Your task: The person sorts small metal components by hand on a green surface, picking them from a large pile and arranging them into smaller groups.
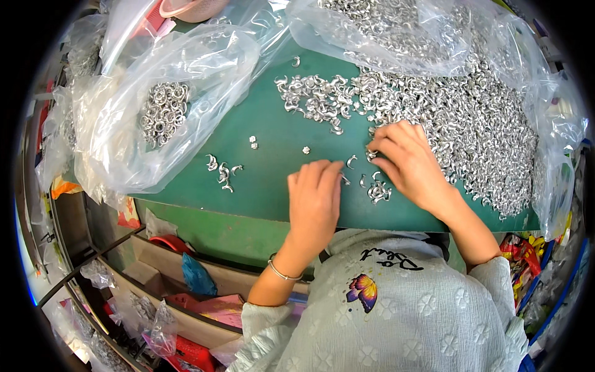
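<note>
My right hand [410, 162] is at the edge of a big heap of small silver curved metal pieces [480, 133], its thumb and fingers pinched on a small silver metal piece [370, 154]. To its left, my left hand [315, 193] hovers low over the green tabletop [266, 167] with fingers bent and pressed together. What they hold, if anything, is hidden; a slim metal piece [345, 180] shows beside the fingertips. A single curved piece [351, 162] lies between the hands. Below my right fingers sits a little cluster of pieces [379, 192].
A smaller pile [316, 96] adjoins the heap. Left of my hands lie several curved pieces [224, 172] and tiny flower-shaped bits [253, 142]. An open clear plastic bag [211, 68] at left holds silver rings [165, 111]. Clear film [384, 46] covers the heap's far side; a pink basket [189, 8] stands behind.
</note>
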Action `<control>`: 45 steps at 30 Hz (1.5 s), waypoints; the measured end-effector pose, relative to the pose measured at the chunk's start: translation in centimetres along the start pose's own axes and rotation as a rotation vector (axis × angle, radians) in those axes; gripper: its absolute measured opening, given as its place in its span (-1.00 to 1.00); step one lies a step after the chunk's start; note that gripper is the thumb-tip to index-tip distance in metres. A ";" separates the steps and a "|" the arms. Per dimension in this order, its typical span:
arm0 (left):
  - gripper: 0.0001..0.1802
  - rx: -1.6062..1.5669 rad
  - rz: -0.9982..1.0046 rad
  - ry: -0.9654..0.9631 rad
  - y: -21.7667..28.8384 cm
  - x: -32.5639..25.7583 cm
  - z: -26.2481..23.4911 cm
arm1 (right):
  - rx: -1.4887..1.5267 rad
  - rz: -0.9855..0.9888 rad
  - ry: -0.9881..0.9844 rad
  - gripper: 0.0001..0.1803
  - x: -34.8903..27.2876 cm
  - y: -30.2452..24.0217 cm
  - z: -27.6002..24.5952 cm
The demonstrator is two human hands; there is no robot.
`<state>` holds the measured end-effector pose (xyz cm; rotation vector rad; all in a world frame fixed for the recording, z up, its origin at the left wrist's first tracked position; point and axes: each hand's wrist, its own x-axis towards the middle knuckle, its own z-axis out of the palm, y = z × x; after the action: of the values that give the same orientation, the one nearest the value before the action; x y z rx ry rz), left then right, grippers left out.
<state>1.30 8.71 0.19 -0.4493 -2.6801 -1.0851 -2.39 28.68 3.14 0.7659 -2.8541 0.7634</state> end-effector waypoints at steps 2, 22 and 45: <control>-0.74 -0.072 -0.027 -0.005 0.5 -0.4 0.3 | -0.016 -0.027 -0.012 -0.85 -0.2 -0.1 0.0; -0.70 0.120 -0.068 0.052 1.6 0.7 0.5 | -0.200 0.011 0.014 -0.81 -0.8 -0.7 1.3; -0.71 0.105 -0.117 0.110 0.5 0.0 -0.2 | 0.060 -0.098 -0.111 -0.81 1.3 -0.9 0.6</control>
<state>1.55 8.88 0.66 -0.2108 -2.6781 -0.9624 -3.09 27.10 3.28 0.9771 -2.8760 0.8207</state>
